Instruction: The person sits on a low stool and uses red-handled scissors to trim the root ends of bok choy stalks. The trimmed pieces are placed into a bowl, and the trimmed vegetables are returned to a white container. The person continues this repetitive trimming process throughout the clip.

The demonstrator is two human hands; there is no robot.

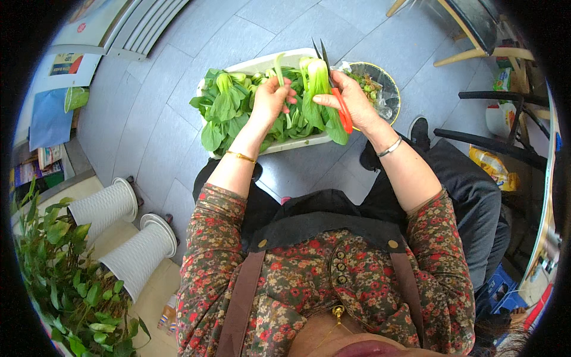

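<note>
My left hand point(269, 99) pinches a loose pale-green stalk point(279, 67) over the left-centre of a white tub point(292, 146). In my right hand point(354, 101) are both a bok choy head point(316, 80) and red-handled scissors point(342, 114). The bok choy has its pale base up and its leaves hanging down. Dark scissor blades point away from me beside that base, slightly apart. More bok choy point(227, 98) heaps up in the tub, hiding most of its inside. Right of the tub, partly behind my right hand, stands a yellow-rimmed bin point(398, 96) holding plant scraps and clear plastic.
Another person's grey-trousered leg point(468, 178) and dark shoe point(419, 132) are close on my right. Black chair bars point(490, 145) and a yellow bag point(488, 163) lie beyond. At left stand two white planters point(105, 203) with leafy plants point(76, 267). Grey tiles point(151, 111) cover the floor.
</note>
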